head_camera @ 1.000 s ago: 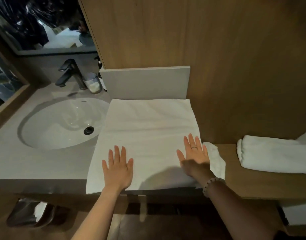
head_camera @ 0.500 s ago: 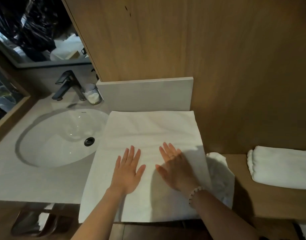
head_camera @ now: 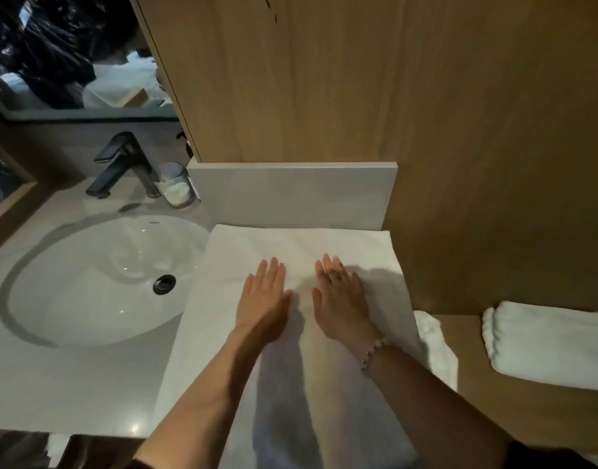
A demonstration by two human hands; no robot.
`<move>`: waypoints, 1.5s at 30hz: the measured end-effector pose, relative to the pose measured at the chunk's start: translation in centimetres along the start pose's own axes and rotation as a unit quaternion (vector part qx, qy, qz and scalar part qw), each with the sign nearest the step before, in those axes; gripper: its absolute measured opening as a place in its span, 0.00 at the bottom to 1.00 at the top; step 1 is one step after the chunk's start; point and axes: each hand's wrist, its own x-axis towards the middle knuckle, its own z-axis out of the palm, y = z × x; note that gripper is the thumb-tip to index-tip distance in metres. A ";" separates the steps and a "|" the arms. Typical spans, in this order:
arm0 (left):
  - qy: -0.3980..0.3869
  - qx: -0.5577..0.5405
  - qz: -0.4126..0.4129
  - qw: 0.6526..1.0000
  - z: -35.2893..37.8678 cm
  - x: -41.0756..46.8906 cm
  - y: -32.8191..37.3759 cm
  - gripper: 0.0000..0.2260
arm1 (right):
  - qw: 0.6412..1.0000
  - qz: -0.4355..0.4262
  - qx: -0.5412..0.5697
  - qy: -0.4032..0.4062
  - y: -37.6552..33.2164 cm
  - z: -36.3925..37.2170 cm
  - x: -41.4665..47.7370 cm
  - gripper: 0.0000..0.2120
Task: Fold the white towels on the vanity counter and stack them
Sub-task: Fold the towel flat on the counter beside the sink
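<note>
A large white towel (head_camera: 223, 316) lies spread flat on the grey vanity counter (head_camera: 71, 384), to the right of the sink. My left hand (head_camera: 265, 296) presses flat on the towel's middle, fingers straight. My right hand (head_camera: 339, 296), with a ring and a bead bracelet at the wrist, lies flat beside it, close to the left hand. A folded white towel (head_camera: 547, 346) sits on the lower wooden shelf (head_camera: 476, 411) at the right. Part of another white towel (head_camera: 436, 343) sticks out from under the spread towel's right edge.
A white oval sink (head_camera: 98, 282) with a black drain is at the left, a dark faucet (head_camera: 121, 164) and a glass cup (head_camera: 177, 186) behind it. A grey backsplash (head_camera: 290, 194) and a wooden wall panel (head_camera: 426, 113) stand behind the towel. A mirror hangs top left.
Both hands slid away from the near edge toward the towel's middle and far part, and came closer together. The camera moved in nearer to the counter.
</note>
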 end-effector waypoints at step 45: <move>0.033 -0.117 -0.125 0.985 -2.6 8.9 -9.1 0.24 | 0.891 0.373 0.253 0.060 9.2 -2.7 6.7 0.24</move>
